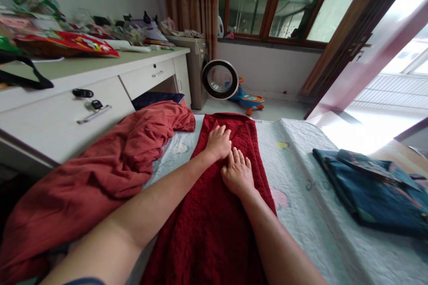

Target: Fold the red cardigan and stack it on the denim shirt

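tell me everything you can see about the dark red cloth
The dark red cloth looks soft, with a crinkled, textured surface. It lies lengthwise on a pale patterned cover, its far end near the cover's far edge, its near end running out of the picture. The left grip and right grip, both bare hands, rest palm-down on it.

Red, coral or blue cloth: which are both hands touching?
The dark red cloth, spread flat; the crumpled coral cloth lies left of it, the folded blue cloth right.

deep-red cloth point(210, 222), coral fabric point(110, 173), pale bluish-white sheet point(301, 205) with yellow and pink motifs, dark blue garment point(368, 196)
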Motion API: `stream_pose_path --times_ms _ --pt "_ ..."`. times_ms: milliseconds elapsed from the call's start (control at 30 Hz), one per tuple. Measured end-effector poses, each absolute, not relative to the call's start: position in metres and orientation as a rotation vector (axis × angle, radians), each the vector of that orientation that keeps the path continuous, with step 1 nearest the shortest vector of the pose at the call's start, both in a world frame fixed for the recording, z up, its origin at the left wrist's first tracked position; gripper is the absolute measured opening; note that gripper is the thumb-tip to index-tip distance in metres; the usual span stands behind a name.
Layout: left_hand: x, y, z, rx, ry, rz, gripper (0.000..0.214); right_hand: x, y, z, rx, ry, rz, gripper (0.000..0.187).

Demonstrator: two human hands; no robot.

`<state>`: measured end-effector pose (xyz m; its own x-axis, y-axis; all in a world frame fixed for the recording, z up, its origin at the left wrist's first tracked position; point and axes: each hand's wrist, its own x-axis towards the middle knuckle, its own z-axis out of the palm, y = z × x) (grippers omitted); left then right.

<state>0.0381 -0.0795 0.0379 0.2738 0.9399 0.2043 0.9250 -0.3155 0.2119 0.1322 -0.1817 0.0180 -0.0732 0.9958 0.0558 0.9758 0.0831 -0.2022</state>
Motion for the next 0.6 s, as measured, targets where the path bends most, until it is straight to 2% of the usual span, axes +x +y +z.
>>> stream_pose_path --times_ms 200,367,600 --pt "0.030 -0.129 0.021 2.344 1.680 0.481 0.054 0.137 -0.182 0.021 -1.978 -2.230 0.226 0.063" --pt "0.015 -0.132 0.002 2.447 1.666 0.465 0.049 0.147 -0.177 0.021 -1.945 -2.231 0.280 0.065" --pt "0.017 -0.140 0.007 2.498 1.682 0.438 0.050 0.162 -0.171 0.019 -2.059 -2.242 0.245 0.068"
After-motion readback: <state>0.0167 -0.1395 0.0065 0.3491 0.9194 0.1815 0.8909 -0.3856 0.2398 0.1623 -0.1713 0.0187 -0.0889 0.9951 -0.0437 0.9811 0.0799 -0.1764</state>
